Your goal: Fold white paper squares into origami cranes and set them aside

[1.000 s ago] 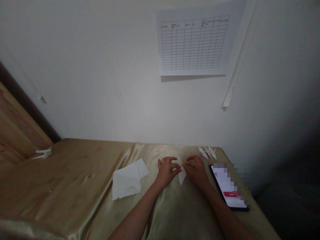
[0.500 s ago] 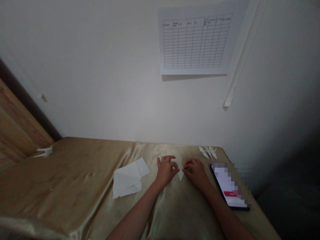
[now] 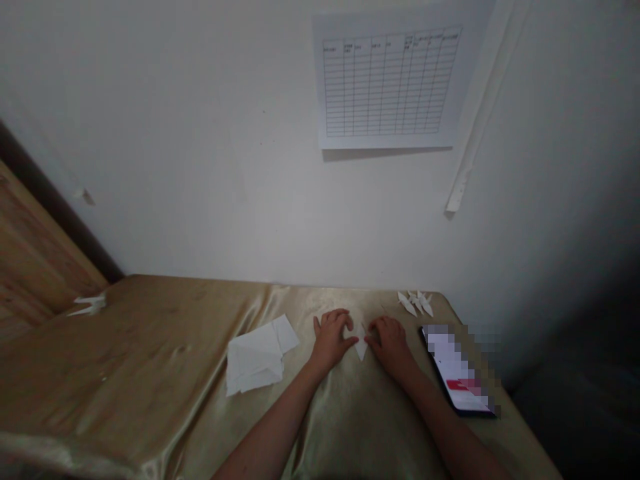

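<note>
A small white folded paper (image 3: 361, 348), kite-shaped with its long point toward me, lies on the cloth between my two hands. My left hand (image 3: 331, 339) is at its left edge, thumb tip on the paper and index finger bent over above it. From the other side, my right hand (image 3: 391, 341) pinches the right edge with thumb and curled fingers. The upper end of the paper is partly hidden by fingers. To the left of my left hand lies a loose stack of white paper sheets (image 3: 255, 360).
Several small folded paper figures (image 3: 416, 304) sit at the table's back right. A smartphone (image 3: 457, 373) with a lit screen lies right of my right arm. Another white paper piece (image 3: 90, 305) is at the far left. Gold satin cloth (image 3: 150, 360) covers the table, against a wall with a printed chart (image 3: 390, 87).
My left index finger has lifted slightly off the folded paper, while the thumb stays at its edge. My right hand has barely shifted. The camera view moved a little.
</note>
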`<state>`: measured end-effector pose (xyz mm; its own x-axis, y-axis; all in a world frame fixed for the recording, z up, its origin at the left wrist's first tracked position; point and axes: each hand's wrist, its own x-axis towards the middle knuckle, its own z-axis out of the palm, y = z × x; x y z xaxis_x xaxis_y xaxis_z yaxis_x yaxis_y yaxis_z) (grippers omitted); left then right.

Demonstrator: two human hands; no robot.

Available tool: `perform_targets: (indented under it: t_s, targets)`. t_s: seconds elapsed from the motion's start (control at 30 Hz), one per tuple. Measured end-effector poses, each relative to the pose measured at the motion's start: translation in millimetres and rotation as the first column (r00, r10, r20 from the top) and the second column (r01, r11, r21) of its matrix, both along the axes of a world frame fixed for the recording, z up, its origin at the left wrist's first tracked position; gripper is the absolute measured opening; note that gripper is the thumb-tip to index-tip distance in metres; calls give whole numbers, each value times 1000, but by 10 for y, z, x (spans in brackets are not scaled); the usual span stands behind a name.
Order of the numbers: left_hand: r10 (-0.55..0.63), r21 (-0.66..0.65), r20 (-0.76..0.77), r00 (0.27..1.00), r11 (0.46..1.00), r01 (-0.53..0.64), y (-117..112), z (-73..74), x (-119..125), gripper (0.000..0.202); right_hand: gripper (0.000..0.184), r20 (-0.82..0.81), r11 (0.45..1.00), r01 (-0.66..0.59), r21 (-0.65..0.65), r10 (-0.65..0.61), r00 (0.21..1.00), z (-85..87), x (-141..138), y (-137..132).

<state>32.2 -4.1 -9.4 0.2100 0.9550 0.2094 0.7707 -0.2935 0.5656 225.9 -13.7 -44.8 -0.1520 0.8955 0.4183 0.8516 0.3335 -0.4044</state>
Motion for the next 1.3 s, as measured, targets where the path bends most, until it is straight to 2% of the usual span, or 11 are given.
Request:
perform_targets:
  t_s: [0.1,0.47,0.6,1.07,1.3]
  targets:
    - [-3,-2,1,1000,1000,3,-21,5,1,9,10,1,1000,-16,8,16,1000,25,-7,-18]
    - [-95,-31,-71,993,995,93,-47,38,-54,8,7,-59,1000,-1,13,2,998,76,17,-49]
    - [-86,-14,-100,991,996,85,-74,36,-49,5,9,-52,1000,-2,26,3,999,98,0,-67]
    - [-59,-20,-182,981,998,56,-74,-5,-75,29,19,-33,999,41,13,-40,999,14,6,-53]
    - [-56,-7,-210,976,998,56,-76,1,-78,36,27,-4,998,57,6,-56,998,33,-32,-67]
